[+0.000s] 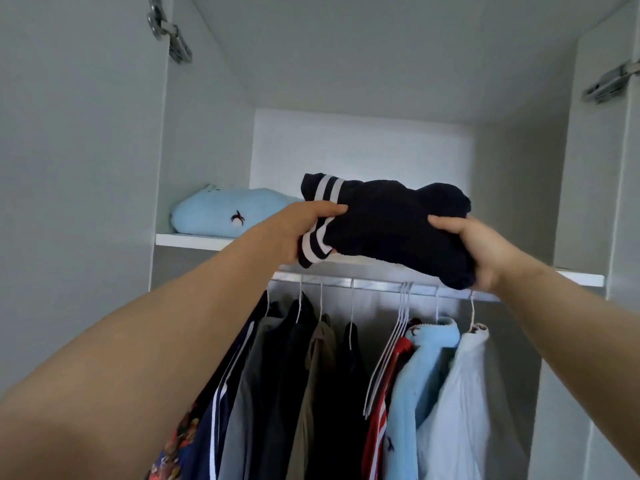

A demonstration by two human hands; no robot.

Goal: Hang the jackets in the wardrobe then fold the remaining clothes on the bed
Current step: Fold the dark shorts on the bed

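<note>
Navy top (388,226), folded into a bundle with white stripes at one end, sits between my hands right at the front edge of the shelf (194,239). My left hand (304,230) grips the striped end and my right hand (474,247) grips the other. Thumbs are on top, the other fingers are hidden under the cloth. Can't tell if it's touching the shelf. A light blue bundle (225,213) lies just past my left hand. Jackets (311,375) hang below, their bottoms cut off.
</note>
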